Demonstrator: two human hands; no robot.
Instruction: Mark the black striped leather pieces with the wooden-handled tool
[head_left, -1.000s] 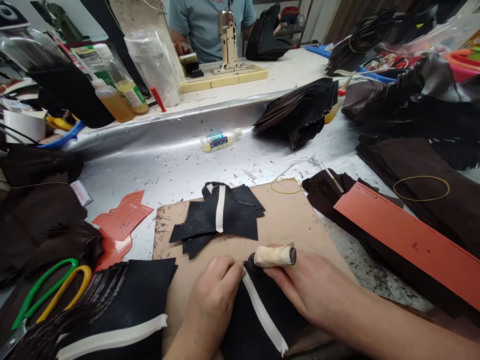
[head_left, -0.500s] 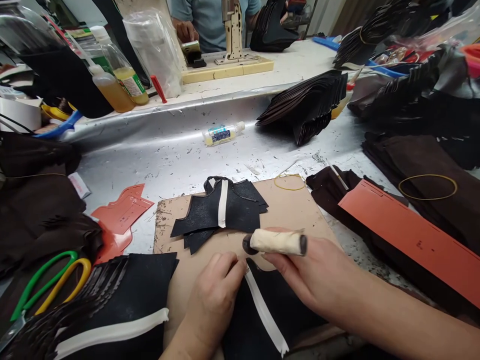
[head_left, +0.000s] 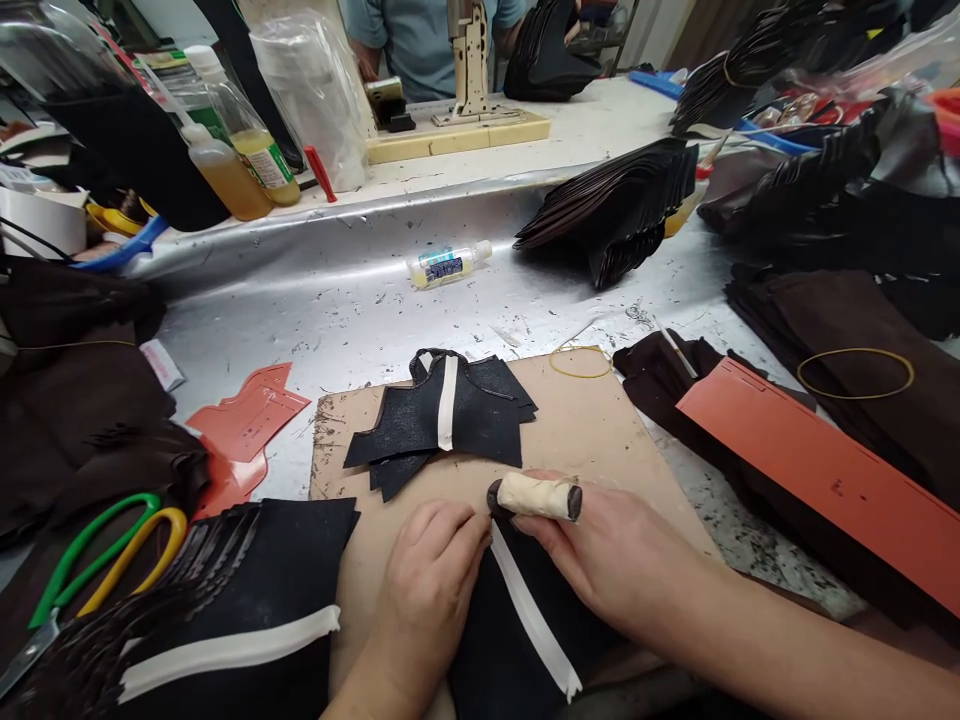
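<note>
My right hand (head_left: 611,545) is closed around a hammer (head_left: 536,496); cream wrapping covers the middle of its head, and both ends are dark. The hammer's left end is over the top edge of a black leather piece (head_left: 480,660) that carries a white tape strip (head_left: 529,610). My left hand (head_left: 435,560) has its fingers pinched at that same edge, close to the tape's upper end. The hammer's handle is hidden by my right hand. Under the work lies a tan board (head_left: 600,430), with more black pieces (head_left: 487,425) stacked farther back on it, the top one also taped.
On the left are scissors (head_left: 112,560), stacked taped pieces (head_left: 292,560) and orange templates (head_left: 247,420). A small bottle (head_left: 448,265) lies behind the board. To the right are a long orange template (head_left: 832,480) and dark leather stacks (head_left: 825,320). Across the bench, a person (head_left: 420,50) sits behind a machine.
The hammer and my right hand have shifted slightly left and down, and the head now looks shorter. My left hand stays at the leather's edge. The person's hand across the bench has drawn back.
</note>
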